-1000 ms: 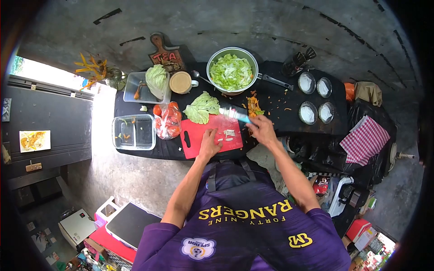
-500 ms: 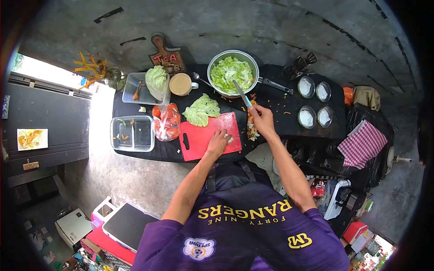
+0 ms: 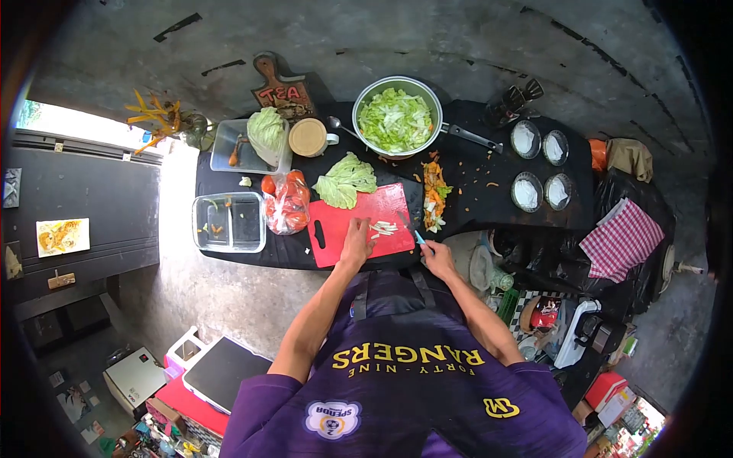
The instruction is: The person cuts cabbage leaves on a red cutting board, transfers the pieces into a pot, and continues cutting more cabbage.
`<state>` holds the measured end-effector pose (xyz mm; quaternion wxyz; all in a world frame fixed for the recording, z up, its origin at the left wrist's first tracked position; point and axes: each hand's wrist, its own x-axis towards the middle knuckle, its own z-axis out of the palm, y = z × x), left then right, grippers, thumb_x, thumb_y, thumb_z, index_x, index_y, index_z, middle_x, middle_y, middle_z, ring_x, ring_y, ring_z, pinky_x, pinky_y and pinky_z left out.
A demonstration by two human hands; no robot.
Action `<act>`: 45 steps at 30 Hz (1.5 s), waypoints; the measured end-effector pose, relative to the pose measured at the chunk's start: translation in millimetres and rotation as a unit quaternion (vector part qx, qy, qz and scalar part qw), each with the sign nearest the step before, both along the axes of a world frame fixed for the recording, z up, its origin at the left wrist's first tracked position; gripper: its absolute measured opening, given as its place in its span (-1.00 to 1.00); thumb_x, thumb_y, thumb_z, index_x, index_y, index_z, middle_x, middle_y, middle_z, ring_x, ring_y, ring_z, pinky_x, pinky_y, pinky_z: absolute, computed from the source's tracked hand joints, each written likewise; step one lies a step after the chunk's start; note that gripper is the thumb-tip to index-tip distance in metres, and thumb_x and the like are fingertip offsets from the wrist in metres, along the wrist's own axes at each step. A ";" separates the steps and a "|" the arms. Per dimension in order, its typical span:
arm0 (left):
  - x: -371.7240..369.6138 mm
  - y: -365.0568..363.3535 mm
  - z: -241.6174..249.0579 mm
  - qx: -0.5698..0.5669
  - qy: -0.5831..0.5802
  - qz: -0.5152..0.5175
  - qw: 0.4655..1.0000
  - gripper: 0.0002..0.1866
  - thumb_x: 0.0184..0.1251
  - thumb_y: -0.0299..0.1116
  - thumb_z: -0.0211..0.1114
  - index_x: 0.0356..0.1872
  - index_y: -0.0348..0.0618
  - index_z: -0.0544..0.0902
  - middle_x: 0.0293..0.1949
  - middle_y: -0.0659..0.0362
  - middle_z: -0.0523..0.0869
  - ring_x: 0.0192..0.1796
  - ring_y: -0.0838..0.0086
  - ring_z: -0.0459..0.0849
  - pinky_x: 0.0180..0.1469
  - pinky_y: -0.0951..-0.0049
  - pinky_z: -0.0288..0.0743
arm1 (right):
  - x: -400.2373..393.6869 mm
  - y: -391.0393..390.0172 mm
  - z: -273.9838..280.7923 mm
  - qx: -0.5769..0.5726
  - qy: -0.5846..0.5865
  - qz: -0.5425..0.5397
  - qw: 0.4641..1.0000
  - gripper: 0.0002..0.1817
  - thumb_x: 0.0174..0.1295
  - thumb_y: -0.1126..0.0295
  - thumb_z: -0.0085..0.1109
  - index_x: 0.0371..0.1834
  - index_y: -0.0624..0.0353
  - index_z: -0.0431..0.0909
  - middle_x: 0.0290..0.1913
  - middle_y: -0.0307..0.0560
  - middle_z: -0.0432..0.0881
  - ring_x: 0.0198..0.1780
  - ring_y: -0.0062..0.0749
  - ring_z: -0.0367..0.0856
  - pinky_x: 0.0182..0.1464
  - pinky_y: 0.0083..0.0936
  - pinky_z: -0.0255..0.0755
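one knife (image 3: pixel 419 237) in right hand (image 3: pixel 438 259) | edge of red board (image 3: pixel 392 199) | slices (image 3: pixel 384 228) apart

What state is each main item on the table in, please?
Knife: held in right hand
Red board: lying flat
Pale strips: cut, loose
Cabbage leaf: loose, unchopped
Pot: lidless, holding chopped greens
Mug: covered
Tomatoes: bagged
Clear containers: lidless
Vegetable scraps: piled loosely
Glass bowls: uncovered, holding something white
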<state>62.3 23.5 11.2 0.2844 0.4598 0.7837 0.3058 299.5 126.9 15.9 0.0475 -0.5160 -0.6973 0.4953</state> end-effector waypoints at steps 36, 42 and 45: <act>16.5 43.3 4.3 -0.071 -0.028 -0.035 0.997 -0.58 -0.08 -0.44 0.55 -0.09 -0.16 0.71 -0.10 -0.04 0.59 -0.08 0.06 0.65 -0.01 0.19 0.58 | 13.4 -18.5 -18.8 0.197 0.019 0.167 0.966 -0.65 0.22 0.43 0.26 0.10 0.01 0.64 -0.31 0.01 0.49 -0.24 -0.08 0.53 -0.24 -0.19 0.46; 22.1 44.2 13.0 -0.077 -0.028 -0.010 0.997 -0.64 -0.01 -0.47 0.50 -0.11 -0.20 0.69 -0.13 -0.05 0.60 -0.11 0.03 0.66 -0.04 0.18 0.58 | 12.6 -20.3 -22.1 0.205 0.032 0.149 0.967 -0.60 0.23 0.45 0.25 0.17 -0.01 0.61 -0.27 0.04 0.50 -0.22 -0.07 0.54 -0.20 -0.20 0.47; 25.9 42.0 11.6 -0.055 -0.015 -0.007 0.998 -0.67 0.00 -0.47 0.48 -0.14 -0.22 0.68 -0.15 -0.05 0.60 -0.13 0.01 0.67 -0.07 0.16 0.59 | 11.2 -16.7 -12.9 0.224 0.025 0.150 0.963 -0.62 0.22 0.45 0.26 0.13 -0.01 0.64 -0.26 0.02 0.51 -0.20 -0.07 0.54 -0.18 -0.20 0.47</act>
